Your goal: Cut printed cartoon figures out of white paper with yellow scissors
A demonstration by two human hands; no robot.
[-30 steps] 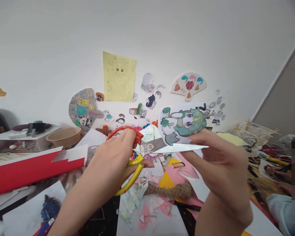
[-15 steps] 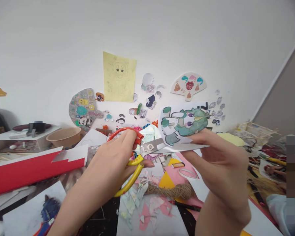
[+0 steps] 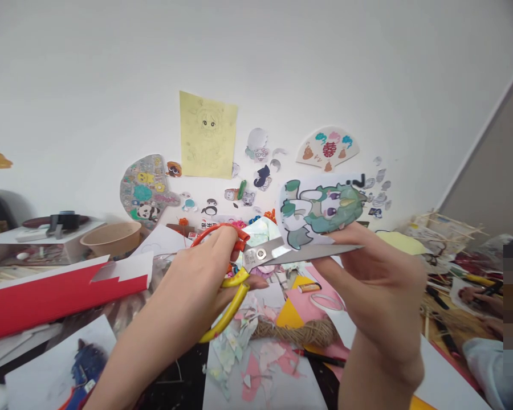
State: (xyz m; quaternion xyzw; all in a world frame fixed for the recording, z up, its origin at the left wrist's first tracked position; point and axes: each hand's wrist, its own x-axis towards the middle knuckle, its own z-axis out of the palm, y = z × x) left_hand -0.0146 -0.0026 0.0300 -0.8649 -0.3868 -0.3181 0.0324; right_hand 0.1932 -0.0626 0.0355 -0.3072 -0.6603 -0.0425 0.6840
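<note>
My left hand (image 3: 200, 273) is closed round the red and yellow handles of a pair of scissors (image 3: 260, 254). Their blades point right and lie along the lower edge of a paper cutout (image 3: 320, 208), which bears a green-haired cartoon character turned on its side. One blade passes in front of the paper, and part of the other is hidden behind it. My right hand (image 3: 376, 279) pinches the cutout from below, near the scissors' tips. Under both hands, pink and pale green paper scraps (image 3: 256, 364) lie on a white sheet.
A roll of brown twine (image 3: 297, 331) lies beyond the scraps. At left are a long red card strip (image 3: 60, 302) and a tan bowl (image 3: 111, 238). Drawings and a yellow sheet (image 3: 208, 136) hang on the wall. Another person's hand (image 3: 470, 295) shows at far right.
The scissor blades have closed further along the cutout's lower edge. My right hand has shifted slightly left, and the cutout has tilted a little.
</note>
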